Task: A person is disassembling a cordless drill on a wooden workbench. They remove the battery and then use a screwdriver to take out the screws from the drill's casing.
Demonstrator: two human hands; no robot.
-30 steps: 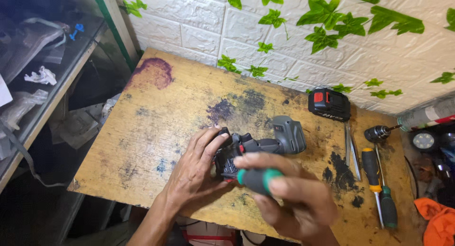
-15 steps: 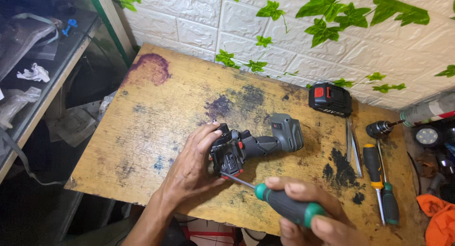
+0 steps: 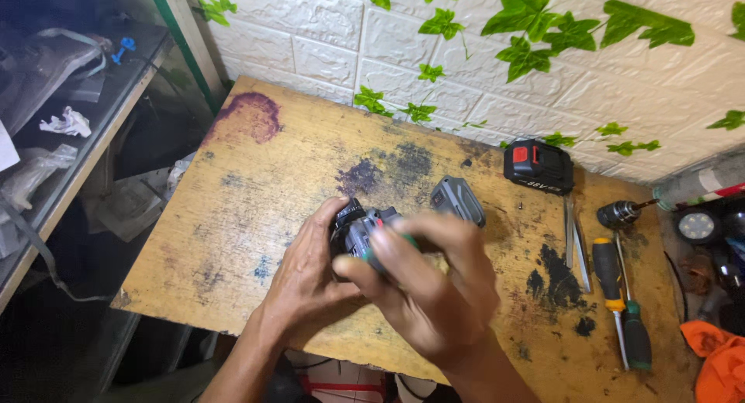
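On a stained wooden tabletop (image 3: pixel 256 185), the left hand (image 3: pixel 310 275) grips a grey cordless drill body (image 3: pixel 458 199) from below while the blurred right hand (image 3: pixel 434 290) closes round a green-handled screwdriver (image 3: pixel 371 254) — its tip hidden — with a black-and-red battery pack (image 3: pixel 538 166) and two spare screwdrivers (image 3: pixel 621 302) lying to the right.

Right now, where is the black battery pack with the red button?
The battery pack sits at the table's far right edge by the brick wall, beyond the tweezers and screwdrivers.
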